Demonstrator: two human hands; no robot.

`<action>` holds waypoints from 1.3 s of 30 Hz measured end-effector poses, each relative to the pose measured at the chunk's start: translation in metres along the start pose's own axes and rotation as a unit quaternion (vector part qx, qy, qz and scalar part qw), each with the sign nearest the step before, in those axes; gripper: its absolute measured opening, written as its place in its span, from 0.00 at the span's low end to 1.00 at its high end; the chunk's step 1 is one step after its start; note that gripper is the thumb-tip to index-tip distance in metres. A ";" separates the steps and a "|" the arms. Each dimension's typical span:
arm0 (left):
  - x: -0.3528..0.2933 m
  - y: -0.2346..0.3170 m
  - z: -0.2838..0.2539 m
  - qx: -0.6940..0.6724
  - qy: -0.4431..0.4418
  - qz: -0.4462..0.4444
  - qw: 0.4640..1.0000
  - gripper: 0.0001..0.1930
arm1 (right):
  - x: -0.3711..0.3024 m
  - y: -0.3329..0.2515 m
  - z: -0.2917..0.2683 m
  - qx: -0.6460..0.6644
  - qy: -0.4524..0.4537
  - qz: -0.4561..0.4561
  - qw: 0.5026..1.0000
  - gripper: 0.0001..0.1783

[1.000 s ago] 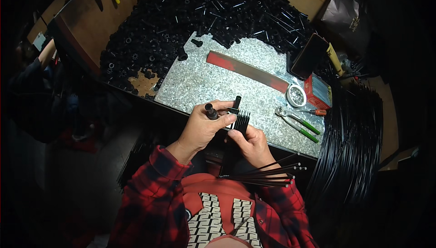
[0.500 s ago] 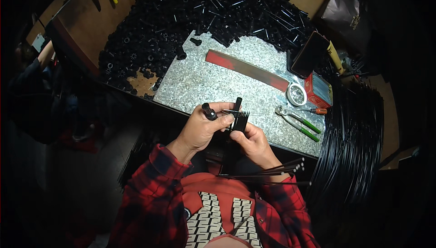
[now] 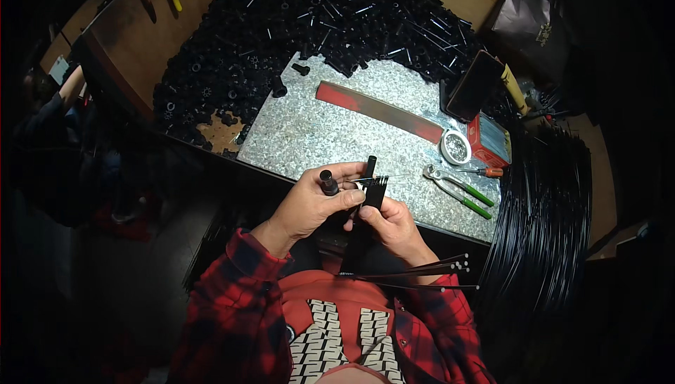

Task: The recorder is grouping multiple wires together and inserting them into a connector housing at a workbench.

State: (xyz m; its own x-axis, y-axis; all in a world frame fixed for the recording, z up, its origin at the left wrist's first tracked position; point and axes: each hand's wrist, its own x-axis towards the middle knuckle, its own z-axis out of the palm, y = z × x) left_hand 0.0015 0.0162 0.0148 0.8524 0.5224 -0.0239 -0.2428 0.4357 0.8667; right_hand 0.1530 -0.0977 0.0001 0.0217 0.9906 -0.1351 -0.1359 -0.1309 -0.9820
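The left hand (image 3: 307, 205) held a black cylinder (image 3: 328, 182) beside a row of thin black rods (image 3: 375, 194), which the right hand (image 3: 396, 228) pinched. On the speckled desk (image 3: 281, 127), a bar with red patches (image 3: 380, 112), a white cup (image 3: 444, 148) and green-handled pincers (image 3: 467, 206) lay before heaped black parts (image 3: 316, 25).

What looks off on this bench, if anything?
Two minor things: a small black part lies alone on the speckled board, just off the heap of black parts, and the red on the flat bar looks worn off along its middle. No damage visible on the black rods in the right hand.
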 end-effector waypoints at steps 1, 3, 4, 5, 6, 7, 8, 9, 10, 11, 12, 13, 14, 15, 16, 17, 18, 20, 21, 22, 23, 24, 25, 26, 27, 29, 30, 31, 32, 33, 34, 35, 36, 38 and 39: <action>0.000 0.001 -0.002 0.000 0.000 0.002 1.000 0.23 | 0.000 0.001 -0.001 0.005 0.003 -0.001 1.000 0.14; 0.002 0.002 -0.009 -0.004 0.003 0.020 1.000 0.26 | -0.001 0.000 0.000 0.004 0.008 0.009 1.000 0.14; 0.003 0.001 -0.014 -0.004 0.002 0.021 1.000 0.26 | -0.001 0.000 0.001 0.005 0.014 0.020 1.000 0.14; 0.004 0.002 -0.019 -0.055 0.020 0.049 0.997 0.23 | -0.001 0.000 0.001 0.004 0.013 0.018 1.000 0.14; 0.006 0.005 -0.022 -0.106 0.038 0.076 0.991 0.21 | -0.001 -0.001 0.001 0.000 0.015 0.023 1.000 0.14; 0.009 0.010 -0.021 -0.113 0.068 0.072 0.989 0.16 | -0.001 -0.001 0.001 -0.003 0.018 0.028 0.999 0.13; 0.012 0.014 -0.023 -0.112 0.069 0.074 0.989 0.16 | 0.000 -0.001 0.002 -0.004 0.016 0.027 1.000 0.13; 0.015 0.017 -0.025 -0.123 0.063 0.074 0.988 0.16 | 0.001 -0.001 0.002 -0.010 0.017 0.033 0.999 0.13; 0.017 0.019 -0.026 -0.133 0.058 0.074 0.987 0.17 | 0.001 -0.002 0.003 -0.016 0.020 0.039 0.999 0.13; 0.020 0.021 -0.025 -0.121 0.061 0.079 0.988 0.17 | 0.002 -0.003 0.004 -0.017 0.019 0.037 0.999 0.13; 0.023 0.023 -0.021 -0.120 0.061 0.081 0.988 0.17 | 0.002 -0.003 0.004 -0.019 0.020 0.045 0.999 0.13; 0.025 0.025 -0.018 -0.119 0.063 0.089 0.987 0.16 | 0.002 -0.004 0.004 -0.022 0.021 0.052 0.998 0.13; 0.026 0.026 -0.015 -0.118 0.065 0.099 0.986 0.15 | 0.002 -0.005 0.005 -0.023 0.021 0.051 0.998 0.13; 0.027 0.026 -0.016 -0.129 0.053 0.100 0.985 0.15 | 0.002 -0.005 0.005 -0.024 0.021 0.049 0.998 0.13; 0.028 0.028 -0.014 -0.129 0.052 0.101 0.985 0.15 | 0.002 -0.006 0.006 -0.026 0.020 0.047 0.998 0.12; 0.030 0.029 -0.011 -0.132 0.057 0.100 0.985 0.15 | 0.002 -0.006 0.006 -0.026 0.020 0.047 0.998 0.12; 0.032 0.030 -0.008 -0.136 0.061 0.099 0.984 0.14 | 0.003 -0.007 0.006 -0.027 0.021 0.055 0.998 0.12; 0.036 0.029 -0.006 -0.136 0.059 0.103 0.983 0.14 | 0.003 -0.007 0.006 -0.028 0.022 0.063 0.997 0.12; 0.038 0.029 -0.005 -0.137 0.056 0.108 0.983 0.14 | 0.003 -0.007 0.006 -0.023 0.020 0.059 0.998 0.12; 0.039 0.029 -0.004 -0.136 0.056 0.108 0.983 0.14 | 0.003 -0.007 0.006 -0.019 0.019 0.054 0.998 0.12; 0.040 0.028 -0.004 -0.131 0.057 0.099 0.985 0.15 | 0.003 -0.008 0.006 -0.019 0.020 0.054 0.998 0.12; 0.040 0.027 -0.005 -0.125 0.059 0.089 0.986 0.15 | 0.003 -0.009 0.006 -0.015 0.020 0.058 0.998 0.12; 0.041 0.025 -0.005 -0.124 0.059 0.089 0.986 0.15 | 0.004 -0.009 0.006 -0.012 0.020 0.062 0.998 0.12; 0.041 0.024 -0.004 -0.125 0.055 0.092 0.986 0.15 | 0.004 -0.008 0.006 -0.012 0.021 0.061 0.998 0.12; 0.042 0.023 -0.004 -0.125 0.050 0.096 0.986 0.15 | 0.004 -0.007 0.006 -0.014 0.019 0.050 0.998 0.13; 0.042 0.023 -0.003 -0.125 0.050 0.095 0.986 0.15 | 0.004 -0.006 0.006 -0.016 0.017 0.039 0.999 0.13; 0.042 0.023 -0.003 -0.124 0.049 0.093 0.987 0.16 | 0.004 -0.006 0.005 -0.015 0.017 0.044 0.999 0.13; 0.042 0.024 -0.002 -0.124 0.049 0.093 0.987 0.16 | 0.004 -0.006 0.005 -0.014 0.017 0.049 0.999 0.13; 0.042 0.024 -0.001 -0.121 0.045 0.096 0.987 0.16 | 0.004 -0.006 0.005 -0.013 0.017 0.049 0.999 0.13; 0.041 0.025 -0.001 -0.118 0.041 0.099 0.987 0.16 | 0.004 -0.005 0.005 -0.015 0.016 0.047 0.999 0.13; 0.041 0.025 0.000 -0.118 0.041 0.098 0.987 0.16 | 0.004 -0.005 0.004 -0.016 0.015 0.045 0.999 0.13; 0.040 0.025 -0.001 -0.117 0.036 0.100 0.987 0.16 | 0.004 -0.006 0.005 -0.016 0.014 0.045 0.999 0.13; 0.040 0.024 -0.001 -0.115 0.031 0.101 0.988 0.17 | 0.004 -0.007 0.006 -0.017 0.013 0.046 0.999 0.13; 0.038 0.026 0.000 -0.113 0.024 0.103 0.988 0.17 | 0.005 -0.008 0.007 -0.018 0.012 0.048 0.999 0.13; 0.037 0.027 0.000 -0.111 0.017 0.104 0.988 0.17 | 0.005 -0.008 0.007 -0.016 0.011 0.047 0.999 0.13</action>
State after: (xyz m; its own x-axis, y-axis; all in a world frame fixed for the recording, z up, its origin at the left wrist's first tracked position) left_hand 0.0266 0.0468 0.0374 0.7578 0.6407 0.1237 -0.5107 0.4643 0.7236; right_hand 0.1469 -0.0917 0.0087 0.0329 0.9729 -0.2288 -0.1058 -0.2242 -0.9688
